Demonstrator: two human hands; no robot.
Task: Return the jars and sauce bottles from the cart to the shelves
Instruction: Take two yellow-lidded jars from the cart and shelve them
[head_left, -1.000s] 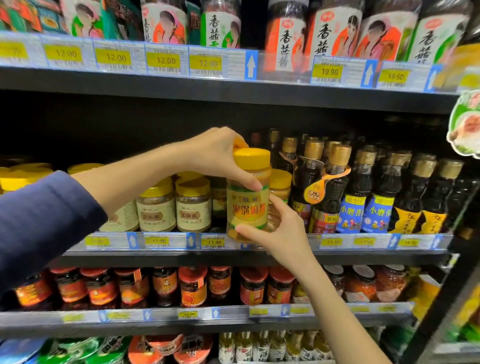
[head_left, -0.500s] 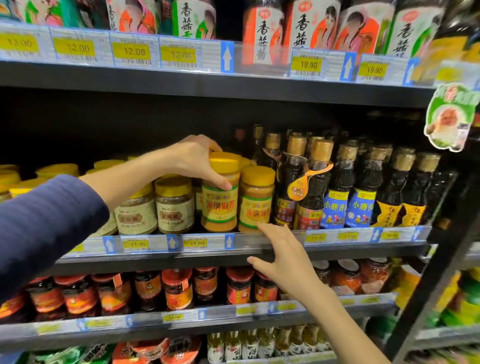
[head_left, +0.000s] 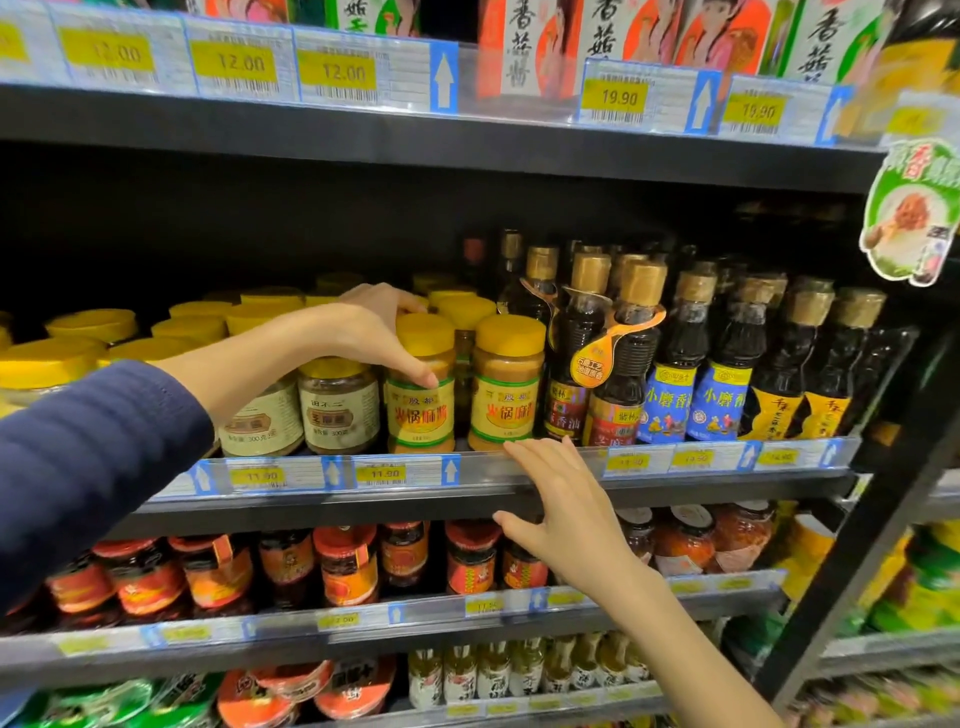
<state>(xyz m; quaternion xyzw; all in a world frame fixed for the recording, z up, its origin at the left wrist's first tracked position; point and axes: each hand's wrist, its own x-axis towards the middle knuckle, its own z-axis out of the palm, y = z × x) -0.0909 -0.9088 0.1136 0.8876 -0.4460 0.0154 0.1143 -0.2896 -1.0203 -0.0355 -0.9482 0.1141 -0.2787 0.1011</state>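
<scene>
Although gripped at the lid by the left hand, count the jar as seated on the shelf. Note right hand spread, empty. Cannot judge remaining stock.

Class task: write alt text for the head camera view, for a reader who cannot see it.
A person's left hand grips a yellow-lidded jar standing on a shop shelf beside a matching jar; the open right hand hovers at the shelf edge. Dark sauce bottles stand to the right.

Yellow-lidded jar, tan paste inside, upright at the middle shelf's front. I see its twin alongside.
</scene>
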